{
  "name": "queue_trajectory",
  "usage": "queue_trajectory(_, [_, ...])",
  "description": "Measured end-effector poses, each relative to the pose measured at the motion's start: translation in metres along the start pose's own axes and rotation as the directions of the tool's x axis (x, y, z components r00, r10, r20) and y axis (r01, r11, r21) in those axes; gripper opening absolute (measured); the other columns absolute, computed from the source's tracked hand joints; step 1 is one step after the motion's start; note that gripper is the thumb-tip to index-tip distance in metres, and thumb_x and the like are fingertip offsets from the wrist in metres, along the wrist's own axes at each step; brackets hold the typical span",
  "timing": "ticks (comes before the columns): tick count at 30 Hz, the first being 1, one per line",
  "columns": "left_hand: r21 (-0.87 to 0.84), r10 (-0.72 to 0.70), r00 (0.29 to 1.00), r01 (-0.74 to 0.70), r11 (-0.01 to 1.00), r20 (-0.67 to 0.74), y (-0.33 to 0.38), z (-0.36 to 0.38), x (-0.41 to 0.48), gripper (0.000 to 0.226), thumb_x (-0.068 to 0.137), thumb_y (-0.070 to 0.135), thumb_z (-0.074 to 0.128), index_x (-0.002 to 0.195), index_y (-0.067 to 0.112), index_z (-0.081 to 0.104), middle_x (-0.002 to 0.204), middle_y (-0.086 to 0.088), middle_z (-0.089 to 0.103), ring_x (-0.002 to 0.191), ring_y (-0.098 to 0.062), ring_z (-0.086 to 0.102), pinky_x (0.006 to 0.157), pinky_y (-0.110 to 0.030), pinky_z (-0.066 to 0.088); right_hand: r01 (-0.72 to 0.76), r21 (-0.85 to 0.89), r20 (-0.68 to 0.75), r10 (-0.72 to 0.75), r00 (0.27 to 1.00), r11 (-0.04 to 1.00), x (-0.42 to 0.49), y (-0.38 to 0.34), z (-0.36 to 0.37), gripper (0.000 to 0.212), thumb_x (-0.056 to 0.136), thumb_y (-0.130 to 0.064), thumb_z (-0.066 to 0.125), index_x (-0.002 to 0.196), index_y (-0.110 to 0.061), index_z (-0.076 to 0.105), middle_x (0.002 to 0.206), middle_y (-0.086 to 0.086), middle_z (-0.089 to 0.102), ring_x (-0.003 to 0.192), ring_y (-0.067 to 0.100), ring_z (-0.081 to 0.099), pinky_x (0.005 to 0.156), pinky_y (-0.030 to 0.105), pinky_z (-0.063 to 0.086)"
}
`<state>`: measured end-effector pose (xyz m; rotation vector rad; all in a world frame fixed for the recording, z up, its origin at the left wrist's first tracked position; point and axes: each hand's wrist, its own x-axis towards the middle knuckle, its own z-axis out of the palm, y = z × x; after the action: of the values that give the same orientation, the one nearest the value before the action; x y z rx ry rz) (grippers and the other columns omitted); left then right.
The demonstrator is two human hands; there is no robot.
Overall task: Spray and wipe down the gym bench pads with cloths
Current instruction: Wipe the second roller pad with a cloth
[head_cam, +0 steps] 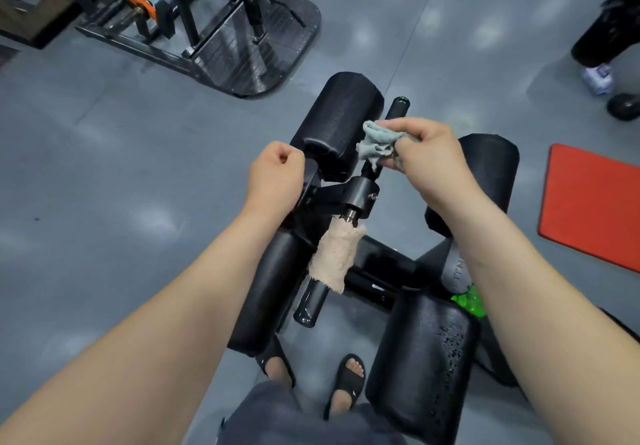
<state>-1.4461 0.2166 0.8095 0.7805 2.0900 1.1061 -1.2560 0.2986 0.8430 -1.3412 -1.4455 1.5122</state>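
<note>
Here one grey cloth, one beige cloth.

red mat lay at right edge | black weight machine stood upper left | bystander's legs showed upper right

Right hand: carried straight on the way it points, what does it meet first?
Likely the black roller pad up-left of it; the grey cloth pinched in the right hand would touch first. Depth is unclear, so it might pass above the pad.
</note>
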Motion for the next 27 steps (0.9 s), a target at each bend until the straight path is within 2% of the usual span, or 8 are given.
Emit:
queue_trajectory(4, [0.248,0.087,0.996,-0.088,0.965,0.015,-0.009,0.011,0.032,0.019,0.093,0.026,0.054,0.110,0.019,0.061,0.115,0.004,0.052,0.111,-0.018,0.055,0.099,-0.033,0.043,-0.026,0.027,-0.009,0.026,1.000,0.999,0.033,-0.002,0.007,0.030,0.085,-0.014,0.052,0.094,-0.003,0.078,0.106,0.019,0.074,0.097,0.024,0.075,0.088,0.035,0.061])
queue_trajectory(7, [0.336,0.071,0.994,-0.096,0.937,0.085,-0.020,0.019,0.046,0.042,0.093,0.036,0.057,0.132,0.020,0.052,0.134,0.000,0.045,0.125,-0.022,0.048,0.102,-0.034,0.039,0.018,-0.097,-0.062,-0.024,0.998,0.995,0.058,0.004,0.012,0.019,0.086,-0.024,0.063,0.087,-0.018,0.081,0.098,0.008,0.077,0.092,0.023,0.075,0.088,0.040,0.061])
queue_trajectory(10, [0.344,0.060,0.986,-0.111,0.933,0.157,-0.032,0.025,0.045,0.061,0.095,0.048,0.058,0.147,0.022,0.039,0.150,0.000,0.039,0.133,-0.023,0.046,0.103,-0.035,0.038,0.038,-0.294,-0.107,-0.072,0.992,0.955,0.077,0.005,0.014,0.018,0.089,-0.015,0.061,0.095,-0.027,0.073,0.097,-0.005,0.072,0.072,0.013,0.067,0.068,0.022,0.055])
queue_trajectory(12, [0.374,0.059,0.978,-0.131,0.918,0.199,-0.041,0.027,0.041,0.069,0.094,0.053,0.059,0.152,0.026,0.033,0.154,0.002,0.037,0.135,-0.022,0.047,0.100,-0.035,0.038,0.070,-0.392,-0.099,-0.118,0.988,0.917,0.090,0.004,0.014,0.029,0.089,-0.012,0.059,0.112,-0.027,0.066,0.108,-0.007,0.065,0.075,0.008,0.059,0.061,0.012,0.045])
queue_trajectory(14, [0.406,0.034,0.979,-0.115,0.907,0.201,-0.044,0.029,0.038,0.078,0.091,0.060,0.059,0.155,0.029,0.027,0.157,0.005,0.035,0.136,-0.022,0.047,0.097,-0.036,0.039,0.092,-0.477,-0.085,-0.150,0.985,0.874,0.104,0.004,0.014,0.036,0.087,-0.011,0.058,0.120,-0.026,0.063,0.116,-0.005,0.063,0.088,0.011,0.060,0.067,0.012,0.044])
queue_trajectory(18, [0.411,0.026,0.988,-0.088,0.908,0.154,-0.030,0.038,0.046,0.102,0.082,0.072,0.061,0.160,0.032,0.008,0.162,0.007,0.024,0.137,-0.023,0.047,0.098,-0.040,0.042,0.089,-0.624,-0.071,-0.169,0.983,0.776,0.138,0.000,0.014,0.033,0.084,-0.013,0.057,0.113,-0.023,0.068,0.107,0.001,0.067,0.093,0.016,0.058,0.071,0.019,0.041])
queue_trajectory(21, [0.536,0.031,0.986,-0.115,0.836,0.163,-0.027,0.045,0.050,0.110,0.079,0.078,0.059,0.160,0.034,0.001,0.164,0.008,0.016,0.129,-0.025,0.054,0.084,-0.037,0.040,0.117,-0.694,-0.037,-0.197,0.980,0.711,0.160,-0.006,0.016,0.034,0.084,-0.008,0.055,0.112,-0.022,0.067,0.104,-0.001,0.067,0.093,0.019,0.059,0.068,0.019,0.037])
queue_trajectory(27, [0.595,0.045,0.997,-0.076,0.800,0.066,-0.033,0.053,0.053,0.109,0.082,0.080,0.053,0.162,0.026,0.001,0.164,0.006,0.022,0.122,-0.028,0.059,0.081,-0.038,0.041,0.174,-0.769,0.059,-0.204,0.977,0.615,0.201,-0.011,0.021,0.038,0.089,-0.008,0.056,0.124,-0.021,0.065,0.118,0.004,0.065,0.105,0.022,0.057,0.078,0.019,0.036])
